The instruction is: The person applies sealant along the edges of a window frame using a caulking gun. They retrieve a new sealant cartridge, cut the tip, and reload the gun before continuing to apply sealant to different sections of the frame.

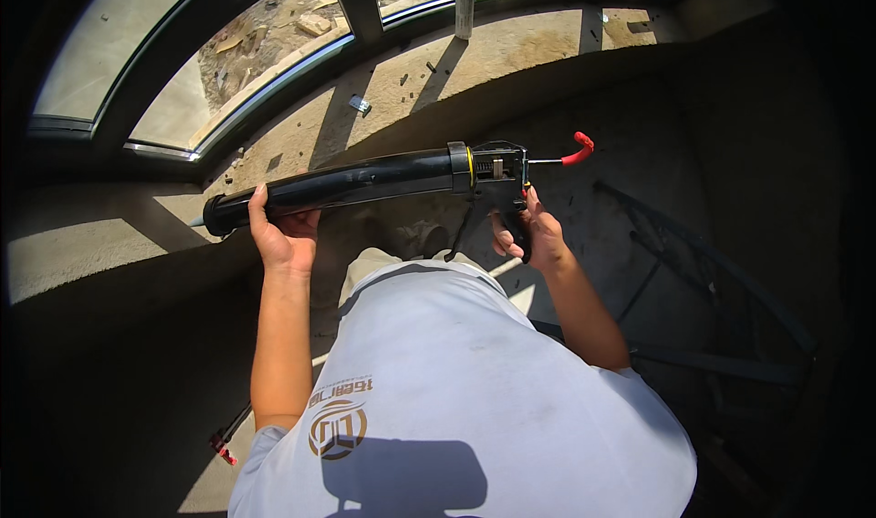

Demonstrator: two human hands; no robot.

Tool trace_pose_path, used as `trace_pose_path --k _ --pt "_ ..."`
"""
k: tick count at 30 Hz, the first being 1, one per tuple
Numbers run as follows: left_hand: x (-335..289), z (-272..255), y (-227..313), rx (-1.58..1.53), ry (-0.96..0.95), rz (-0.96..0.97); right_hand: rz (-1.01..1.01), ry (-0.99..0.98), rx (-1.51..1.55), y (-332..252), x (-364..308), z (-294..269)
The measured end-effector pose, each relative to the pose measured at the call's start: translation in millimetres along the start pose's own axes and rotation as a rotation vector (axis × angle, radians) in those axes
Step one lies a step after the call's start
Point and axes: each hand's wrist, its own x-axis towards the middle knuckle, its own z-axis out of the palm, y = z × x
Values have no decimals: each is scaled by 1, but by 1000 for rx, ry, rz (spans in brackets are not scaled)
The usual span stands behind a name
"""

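Observation:
A long black caulking gun [365,182] lies almost level across my front, held in both hands. Its pale nozzle tip points left, and a rod with a red hooked end [578,149] sticks out at the right. My left hand [283,237] cups the barrel from below near the front cap, thumb up along the near side. The pistol grip sits in my right hand [538,233], fingers wrapped around it and thumb raised beside the rear plate. The trigger hangs down in front of the right fingers.
Beyond the gun runs a rough concrete sill [511,66] with bits of debris and a small crumpled wrapper [359,104]. Dark window frames [354,7] rise behind it, with a grey post [464,7]. A dark metal frame [712,262] lies at right; a red-ended tool [222,447] is low left.

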Motion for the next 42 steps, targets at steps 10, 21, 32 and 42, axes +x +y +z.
trace_pose_path --k 10,21,32,42 --pt "-26 23 14 -72 -255 -73 310 199 -488 -18 6 11" --pt "-48 39 41 -75 -496 40 128 0 -338 -3 11 -19" --pt "-62 8 77 -225 -562 86 -81 -8 -414 -27 10 -19" --pt "-66 14 92 253 -419 226 -41 54 -403 -13 11 -17"
